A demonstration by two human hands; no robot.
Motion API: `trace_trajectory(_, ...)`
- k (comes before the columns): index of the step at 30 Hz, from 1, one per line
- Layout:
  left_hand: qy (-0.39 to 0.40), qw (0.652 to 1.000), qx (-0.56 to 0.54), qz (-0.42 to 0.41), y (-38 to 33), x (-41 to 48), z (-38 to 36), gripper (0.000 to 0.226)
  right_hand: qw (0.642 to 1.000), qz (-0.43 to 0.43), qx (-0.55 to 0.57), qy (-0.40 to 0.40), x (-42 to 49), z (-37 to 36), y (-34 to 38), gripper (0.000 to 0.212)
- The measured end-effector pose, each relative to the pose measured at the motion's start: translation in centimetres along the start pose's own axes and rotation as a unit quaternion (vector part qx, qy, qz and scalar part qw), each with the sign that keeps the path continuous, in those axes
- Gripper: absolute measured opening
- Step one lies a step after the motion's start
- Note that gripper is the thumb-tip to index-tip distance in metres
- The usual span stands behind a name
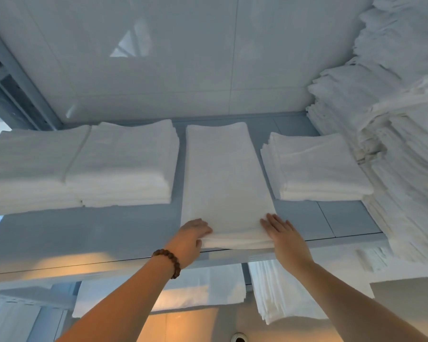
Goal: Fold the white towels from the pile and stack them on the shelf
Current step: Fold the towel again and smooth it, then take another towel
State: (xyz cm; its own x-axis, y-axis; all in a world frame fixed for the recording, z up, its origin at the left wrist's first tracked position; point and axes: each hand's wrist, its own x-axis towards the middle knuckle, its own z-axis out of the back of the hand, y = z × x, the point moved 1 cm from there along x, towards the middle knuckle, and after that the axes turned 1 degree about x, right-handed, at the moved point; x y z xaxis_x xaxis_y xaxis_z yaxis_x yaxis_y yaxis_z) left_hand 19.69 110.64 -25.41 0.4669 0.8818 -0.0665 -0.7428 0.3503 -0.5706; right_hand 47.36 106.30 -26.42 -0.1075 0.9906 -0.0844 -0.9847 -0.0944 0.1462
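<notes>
towel [223,174]: folded long, mid-frame on the shelf [331,218], between two stacks [97,164], near end at the front edge.
left hand [192,236]: your fingers curl round the towel's near left corner; bracelet [168,261] on the wrist.
right hand [284,235]: your fingers lie straight and flat on the near right corner.
pile [405,119]: tall, at the frame's right edge.
</notes>
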Motion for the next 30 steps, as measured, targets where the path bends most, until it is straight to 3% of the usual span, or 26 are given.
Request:
trace_trajectory(6,-0.056,0.998,0.010,-0.040,1.5,0.3,2.0,0.049,0.998,0.038,-0.056,-0.005,-0.5,-0.4,-0.1,0.075)
trace_trajectory(11,0.023,0.998,0.018,-0.052,1.8,-1.4,-1.3,0.055,0.997,0.056,-0.058,0.016,-2.1,-1.8,-0.8,0.080)
trace_trajectory(18,-0.012,0.997,-0.003,-0.072,0.9,-3.2,-2.0,0.040,0.995,0.062,-0.050,0.067,-3.6,-1.6,-2.4,0.076)
trace_trajectory(22,-0.052,0.992,-0.110,-0.029,-0.1,-0.8,-1.0,0.019,0.994,0.081,0.001,0.071,-3.1,-0.4,-0.6,0.070)
trace_trajectory(26,-0.073,0.969,-0.224,0.075,-0.9,2.4,-0.5,0.021,0.995,0.056,0.064,0.057,-0.9,-0.4,2.5,0.068)
trace_trajectory(30,-0.081,0.967,-0.215,0.108,-0.9,5.7,0.2,0.023,0.998,0.012,0.057,0.034,3.1,-0.7,3.8,0.062)
